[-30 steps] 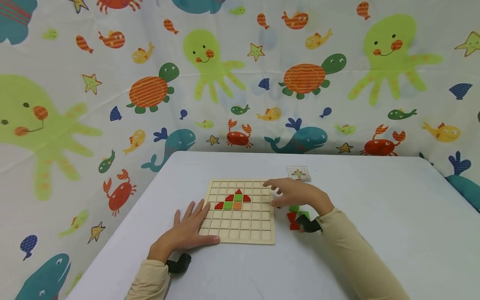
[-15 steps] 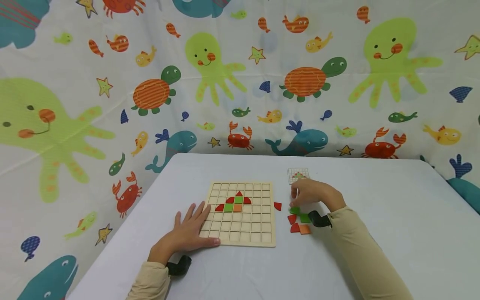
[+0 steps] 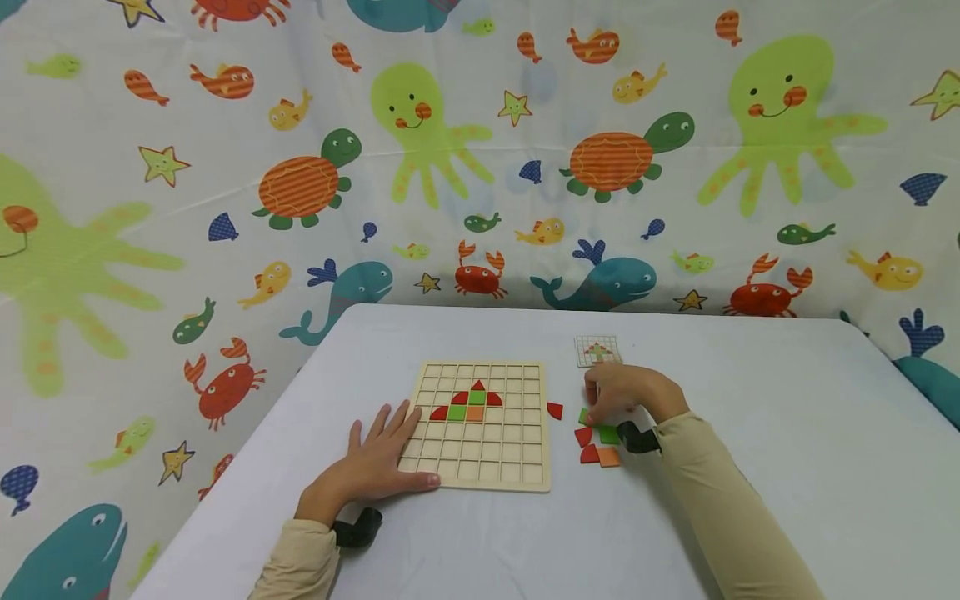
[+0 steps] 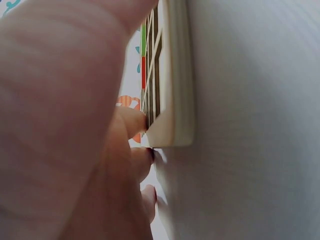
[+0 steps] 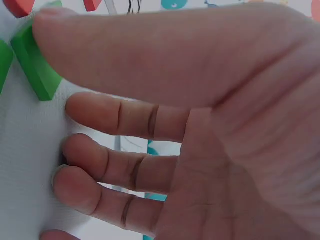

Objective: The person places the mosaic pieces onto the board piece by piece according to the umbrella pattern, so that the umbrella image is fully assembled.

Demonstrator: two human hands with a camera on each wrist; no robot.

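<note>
My left hand (image 3: 372, 461) lies spread at the left edge of a wooden grid board (image 3: 517, 467); its fingertips touch the border and its thumb rests by the near corner. Red, green and orange tiles sit in the grid, among them an orange square tile (image 3: 475, 413). To the board's right, my right hand (image 3: 626, 392) reaches down over loose tiles. In the right wrist view, the thumb touches or overlaps a green square tile (image 5: 37, 75); the other fingers, loosely bent, are apart from it. Another green tile (image 3: 608, 434) lies partly hidden by the wrist camera.
A pattern card (image 3: 597, 350) lies behind my right hand. A red tile (image 3: 555, 411) is beside the board's right edge. Nearer me are red tiles (image 3: 589, 454) and a loose orange tile (image 3: 609, 457). A sea-animal cloth (image 3: 480, 125) hangs behind the white table (image 3: 465, 550).
My right hand has moved from the board's right edge to the loose green tiles, uncovering the red tile beside the board. My left hand has stayed put.
</note>
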